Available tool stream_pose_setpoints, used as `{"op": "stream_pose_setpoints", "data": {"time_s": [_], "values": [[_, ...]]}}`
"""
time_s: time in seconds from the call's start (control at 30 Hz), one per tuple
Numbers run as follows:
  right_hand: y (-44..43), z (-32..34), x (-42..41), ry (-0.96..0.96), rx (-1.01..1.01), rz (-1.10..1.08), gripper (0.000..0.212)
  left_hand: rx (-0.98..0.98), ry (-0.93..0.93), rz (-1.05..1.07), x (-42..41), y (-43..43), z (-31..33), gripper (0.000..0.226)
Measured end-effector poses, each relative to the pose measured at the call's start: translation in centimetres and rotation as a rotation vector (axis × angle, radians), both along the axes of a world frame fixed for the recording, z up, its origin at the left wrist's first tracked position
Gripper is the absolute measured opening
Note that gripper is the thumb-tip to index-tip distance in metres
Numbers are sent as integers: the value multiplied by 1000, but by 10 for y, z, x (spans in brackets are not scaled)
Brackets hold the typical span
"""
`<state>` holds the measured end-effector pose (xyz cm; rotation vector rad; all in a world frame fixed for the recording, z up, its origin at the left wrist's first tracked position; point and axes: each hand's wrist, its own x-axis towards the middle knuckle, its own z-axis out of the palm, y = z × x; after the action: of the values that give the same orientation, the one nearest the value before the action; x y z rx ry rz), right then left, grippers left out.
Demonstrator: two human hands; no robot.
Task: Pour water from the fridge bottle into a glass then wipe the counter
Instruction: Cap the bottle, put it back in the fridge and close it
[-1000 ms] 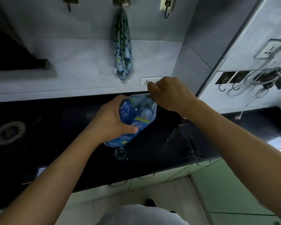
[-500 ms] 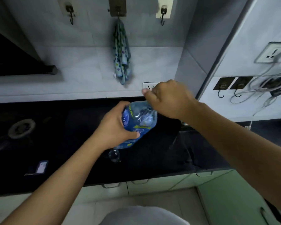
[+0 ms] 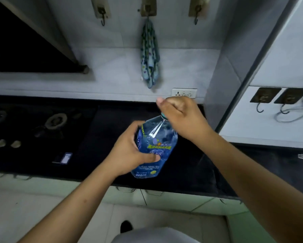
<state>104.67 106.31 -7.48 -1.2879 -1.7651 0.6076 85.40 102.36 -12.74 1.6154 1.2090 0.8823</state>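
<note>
A clear plastic water bottle (image 3: 156, 146) with a blue label is held above the black counter (image 3: 191, 172), tilted with its neck up and to the right. My left hand (image 3: 129, 155) grips the bottle's body from the left. My right hand (image 3: 180, 114) is curled round the teal cap at the bottle's neck, hiding most of it. A spotted blue-green cloth (image 3: 150, 55) hangs from a hook on the wall behind. The glass is hidden behind the bottle and my left hand.
A gas stove with burners (image 3: 56, 121) fills the counter's left part, with a small dark packet (image 3: 63, 158) at its front edge. A wall socket (image 3: 184, 93) sits above the counter. The fridge side (image 3: 269, 50) stands at the right, with hooks and cables.
The view has shifted, so the bottle and hands now sit lower and more central. The glass seen below the bottle earlier is no longer visible. Both hands keep their hold.
</note>
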Motion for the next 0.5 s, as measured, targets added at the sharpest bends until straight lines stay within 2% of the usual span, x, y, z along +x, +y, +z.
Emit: {"op": "stream_pose_setpoints", "data": {"time_s": [0.07,0.1,0.2,0.27,0.37,0.5], "values": [[2,-24,-12,369,-246,11,59,10,-7,102,-12,-9,1,81],[4,-39,-21,484,-400,-17,64,18,-20,160,-19,-14,2,82],[-5,-78,-53,706,-861,-23,67,25,-64,308,-47,-31,6,80],[-24,-94,-80,764,-1128,83,69,38,-89,405,-69,-47,11,81],[-49,-104,-122,903,-1376,226,80,49,-117,538,-104,-74,15,85],[-74,-98,-186,980,-1473,309,82,57,-139,686,-156,-117,19,85]]}}
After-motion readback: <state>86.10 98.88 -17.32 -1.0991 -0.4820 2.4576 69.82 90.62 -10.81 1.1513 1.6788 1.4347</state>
